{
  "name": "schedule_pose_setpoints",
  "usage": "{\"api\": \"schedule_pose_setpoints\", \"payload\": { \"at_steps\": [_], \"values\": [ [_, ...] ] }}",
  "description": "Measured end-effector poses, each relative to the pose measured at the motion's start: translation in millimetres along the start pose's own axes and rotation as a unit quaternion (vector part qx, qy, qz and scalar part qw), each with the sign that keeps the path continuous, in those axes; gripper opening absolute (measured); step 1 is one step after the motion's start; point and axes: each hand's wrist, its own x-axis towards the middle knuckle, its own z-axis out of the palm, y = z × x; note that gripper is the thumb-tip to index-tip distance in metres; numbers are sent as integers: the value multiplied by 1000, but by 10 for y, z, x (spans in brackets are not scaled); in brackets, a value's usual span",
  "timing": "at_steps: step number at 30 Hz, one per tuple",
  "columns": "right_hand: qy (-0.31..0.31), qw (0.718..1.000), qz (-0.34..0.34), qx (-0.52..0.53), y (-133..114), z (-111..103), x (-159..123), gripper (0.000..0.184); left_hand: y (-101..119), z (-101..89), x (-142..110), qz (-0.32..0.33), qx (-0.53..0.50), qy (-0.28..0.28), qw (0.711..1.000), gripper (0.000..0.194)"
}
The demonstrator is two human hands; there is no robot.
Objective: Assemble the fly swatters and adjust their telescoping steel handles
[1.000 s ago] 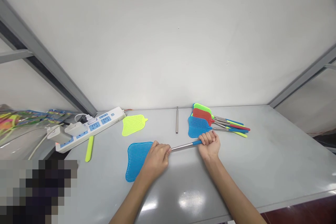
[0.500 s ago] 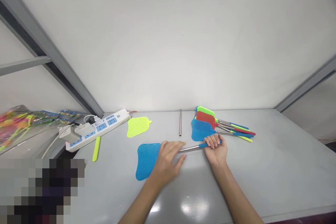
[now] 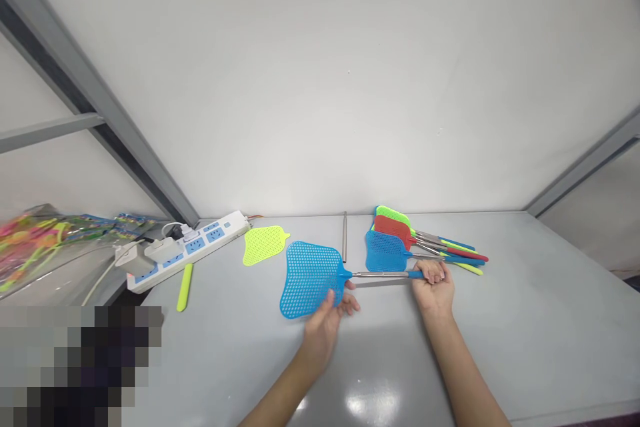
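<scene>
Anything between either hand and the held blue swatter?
Nothing visible. The right hand holds the blue swatter by its grip; the left hand has its thumb over the front, fingers behind. The metal rod and swatter pile lie beyond, toward the wall, not in between.

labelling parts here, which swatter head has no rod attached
The yellow-green head beside the white power strip: its short neck is bare, whereas the held blue swatter and the piled swatters show metal rods.
</scene>
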Motion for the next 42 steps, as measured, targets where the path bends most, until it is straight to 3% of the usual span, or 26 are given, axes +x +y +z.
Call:
{"api": "schedule_pose_setpoints", "payload": {
  "at_steps": [2, 4, 7, 10, 16, 20, 42],
  "values": [
    [7, 1000, -5, 12, -37, -20, 11, 36, 162, -79, 27, 42, -57, 82, 994, 35],
    [15, 1000, -5, 21, -49, -28, 14, 36, 347, -200, 71, 39, -104, 133, 985, 40],
    [20, 1000, -3, 19, -38, -17, 16, 35, 625, -390, 147, -27, -88, 97, 991, 46],
    [16, 1000, 4, -7, -19, -4, 20, 35, 768, -487, 181, -81, -30, 39, 995, 37],
    [25, 999, 3, -25, -53, -63, -8, 34, 480, -468, 159, -228, 9, 28, 973, 36],
    [25, 998, -1, -51, -89, -102, -50, 32, 342, -502, 181, -234, 8, 37, 972, 33],
    [38, 998, 29, -29, 44, -61, -126, 31, 352, -618, 170, -243, -27, 6, 970, 32]
  ]
}}
